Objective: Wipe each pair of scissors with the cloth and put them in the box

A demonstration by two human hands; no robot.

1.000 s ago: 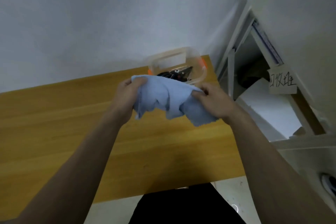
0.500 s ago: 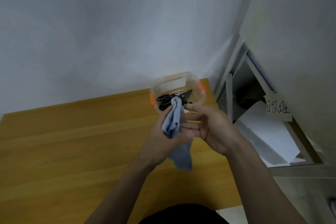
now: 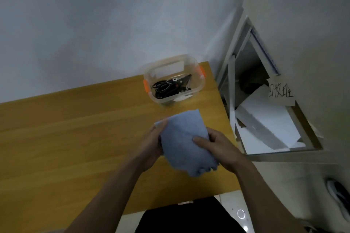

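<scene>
A blue cloth, folded into a flat rectangle, is held above the wooden table between both hands. My left hand grips its left edge, and my right hand holds its right side with the thumb laid across the top. Behind the cloth, at the table's far right corner, stands a clear plastic box with orange clips. Black-handled scissors lie inside it. No scissors are in either hand.
A white wall runs behind the table. To the right stands an open grey cabinet holding white sheets, with a handwritten label taped on it. A shoe lies on the floor at the lower right.
The cloth went from spread between both hands, to bunched in my left hand, to folded flat between both hands. It now sits lower and nearer me, clear of the box.
</scene>
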